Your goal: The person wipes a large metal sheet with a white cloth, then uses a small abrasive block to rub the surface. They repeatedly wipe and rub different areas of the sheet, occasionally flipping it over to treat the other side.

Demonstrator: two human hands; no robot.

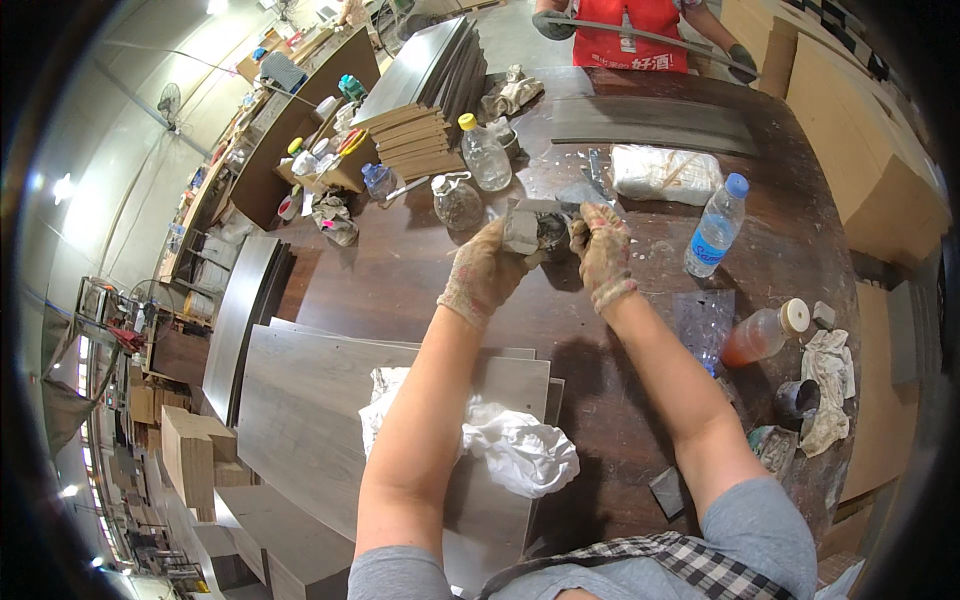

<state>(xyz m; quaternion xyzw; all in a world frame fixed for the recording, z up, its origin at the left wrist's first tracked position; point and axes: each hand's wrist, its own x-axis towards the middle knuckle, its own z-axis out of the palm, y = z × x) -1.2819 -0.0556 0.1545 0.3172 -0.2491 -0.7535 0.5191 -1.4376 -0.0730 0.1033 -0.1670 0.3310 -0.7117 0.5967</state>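
Observation:
Both my hands wear stained knit work gloves and meet over the middle of the dark table. My left hand (486,271) grips a grey, square-edged piece (520,229), perhaps a pad or scraper; its exact kind is unclear. Beside it is a small dark-smeared container (553,234). My right hand (602,251) has its fingers curled at the container's right side, over a thin grey strip; what it holds is partly hidden. Below my forearms lie grey wood-grain panels (315,405) with a crumpled white cloth (525,450) on top.
Clear bottles (486,156) and a jar (457,204) stand beyond my left hand. On the right are a blue-capped water bottle (716,225), a bottle of orange liquid (765,334) and rags (827,390). A wrapped white bundle (664,174) lies ahead. Across the table a person in a red apron (628,37) holds a long strip.

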